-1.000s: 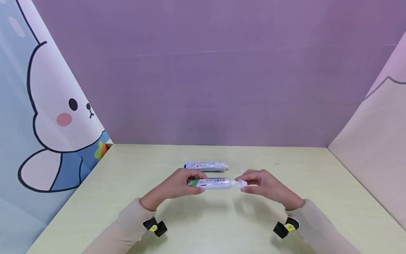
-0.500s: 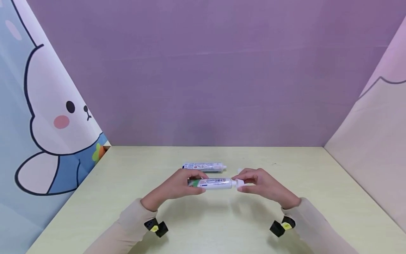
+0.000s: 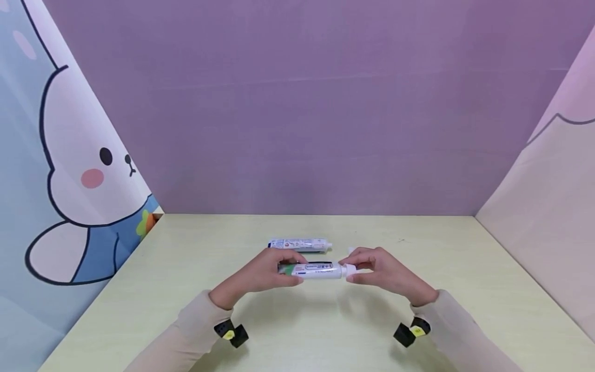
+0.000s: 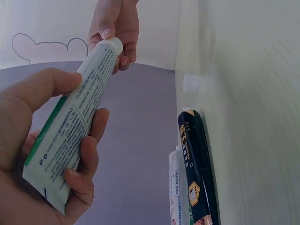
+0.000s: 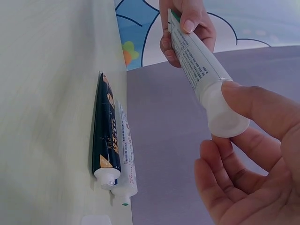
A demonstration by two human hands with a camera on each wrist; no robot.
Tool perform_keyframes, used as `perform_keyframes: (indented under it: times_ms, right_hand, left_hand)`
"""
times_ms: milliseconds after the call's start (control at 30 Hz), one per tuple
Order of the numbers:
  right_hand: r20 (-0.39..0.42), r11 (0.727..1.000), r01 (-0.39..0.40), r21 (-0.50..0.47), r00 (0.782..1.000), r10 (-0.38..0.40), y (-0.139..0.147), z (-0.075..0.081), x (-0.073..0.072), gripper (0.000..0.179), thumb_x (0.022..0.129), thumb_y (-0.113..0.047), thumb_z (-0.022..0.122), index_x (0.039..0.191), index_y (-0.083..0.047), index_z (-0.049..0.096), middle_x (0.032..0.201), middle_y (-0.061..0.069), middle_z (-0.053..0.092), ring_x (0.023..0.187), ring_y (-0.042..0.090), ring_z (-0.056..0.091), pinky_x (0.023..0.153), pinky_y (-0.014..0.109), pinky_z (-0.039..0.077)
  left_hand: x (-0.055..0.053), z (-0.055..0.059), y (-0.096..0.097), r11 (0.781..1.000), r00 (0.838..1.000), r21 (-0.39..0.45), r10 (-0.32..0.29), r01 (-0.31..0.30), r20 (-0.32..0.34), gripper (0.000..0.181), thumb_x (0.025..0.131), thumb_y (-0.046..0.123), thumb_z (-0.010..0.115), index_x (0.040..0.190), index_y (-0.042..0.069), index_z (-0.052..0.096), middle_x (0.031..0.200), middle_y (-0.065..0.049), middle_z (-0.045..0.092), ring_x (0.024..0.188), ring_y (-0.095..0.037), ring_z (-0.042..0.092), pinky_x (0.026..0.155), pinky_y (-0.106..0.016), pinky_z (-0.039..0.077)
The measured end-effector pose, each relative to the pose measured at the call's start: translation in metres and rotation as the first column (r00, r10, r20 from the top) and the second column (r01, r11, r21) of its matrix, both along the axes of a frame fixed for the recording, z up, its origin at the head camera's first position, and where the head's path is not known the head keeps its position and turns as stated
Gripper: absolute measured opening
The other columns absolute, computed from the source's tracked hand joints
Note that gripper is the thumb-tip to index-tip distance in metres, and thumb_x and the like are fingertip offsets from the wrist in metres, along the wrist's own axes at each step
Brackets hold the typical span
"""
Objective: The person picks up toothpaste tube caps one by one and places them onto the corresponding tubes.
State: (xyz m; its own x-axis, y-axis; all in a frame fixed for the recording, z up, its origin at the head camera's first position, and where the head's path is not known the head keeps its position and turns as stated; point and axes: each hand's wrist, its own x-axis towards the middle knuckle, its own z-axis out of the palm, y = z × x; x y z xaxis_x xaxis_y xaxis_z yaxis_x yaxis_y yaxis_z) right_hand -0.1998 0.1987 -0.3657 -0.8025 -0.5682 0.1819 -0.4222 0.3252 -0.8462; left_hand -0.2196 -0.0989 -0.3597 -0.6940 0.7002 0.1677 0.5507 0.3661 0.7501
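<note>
My left hand [image 3: 274, 269] grips a white toothpaste tube [image 4: 75, 117] with a green band by its flat end, thumb on one face and fingers curled round the other. The tube lies level above the table, its nozzle end toward my right hand [image 3: 378, 266]. Between thumb and fingers my right hand pinches the white cap [image 5: 227, 117], which sits over the nozzle against the tube's shoulder. The nozzle itself is hidden inside the cap.
On the pale table [image 3: 209, 237] behind the hands lie a dark toothpaste tube [image 5: 105, 131] and a white toothpaste tube [image 3: 299, 245], side by side, both uncapped. A loose white cap [image 4: 191, 83] rests near their nozzles. A purple backdrop [image 3: 297, 129] rises behind.
A second ago the cap was apart from the nozzle. My right hand has brought it left onto the tube's end, where it now meets the shoulder. The left hand keeps its grip.
</note>
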Motion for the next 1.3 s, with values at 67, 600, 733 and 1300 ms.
perform_keyframes:
  times_ms: [67,600,733,1300]
  right_hand:
    - [-0.005,1.000,0.009,0.011,1.000,-0.008,-0.0001,-0.0001,0.0002,0.033,0.082,-0.014,0.073,0.113,-0.003,0.068,0.105,0.010,0.064,0.090,0.015,0.059,0.075,0.026,0.051]
    - [-0.055,0.991,0.131,0.033,0.990,-0.129,-0.0060,0.0008,0.0033,0.026,0.077,-0.014,0.077,0.095,-0.005,0.062,0.096,0.006,0.064,0.085,0.017,0.060,0.082,0.040,0.049]
    - [-0.098,0.985,0.165,0.044,0.982,-0.160,-0.0079,0.0011,0.0052,0.025,0.076,-0.015,0.078,0.096,-0.007,0.063,0.095,0.003,0.065,0.085,0.015,0.060,0.085,0.042,0.048]
    - [-0.123,0.987,0.159,0.013,0.980,-0.156,-0.0065,-0.0028,0.0020,0.020,0.081,-0.016,0.074,0.098,-0.007,0.067,0.095,0.003,0.067,0.084,0.013,0.062,0.083,0.036,0.048]
  left_hand:
    - [-0.0002,-0.0006,0.0006,1.000,1.000,0.002,-0.003,0.003,0.000,0.026,0.084,0.018,0.071,0.108,0.010,0.067,0.101,-0.003,0.068,0.082,-0.012,0.055,0.064,-0.022,0.047]
    - [-0.0011,0.0009,0.0012,1.000,1.000,-0.010,0.011,-0.011,0.006,0.024,0.083,0.017,0.071,0.106,0.012,0.067,0.099,0.001,0.067,0.080,-0.011,0.055,0.062,-0.021,0.045]
    - [-0.0017,0.0019,0.0020,1.000,1.000,-0.012,0.015,-0.015,0.011,0.023,0.083,0.016,0.071,0.105,0.013,0.067,0.098,0.001,0.067,0.080,-0.012,0.055,0.061,-0.021,0.045]
    - [-0.0013,0.0009,0.0046,0.998,0.998,-0.006,0.057,-0.057,0.009,0.023,0.082,0.017,0.072,0.105,0.015,0.067,0.100,0.002,0.066,0.084,-0.015,0.054,0.061,-0.022,0.045]
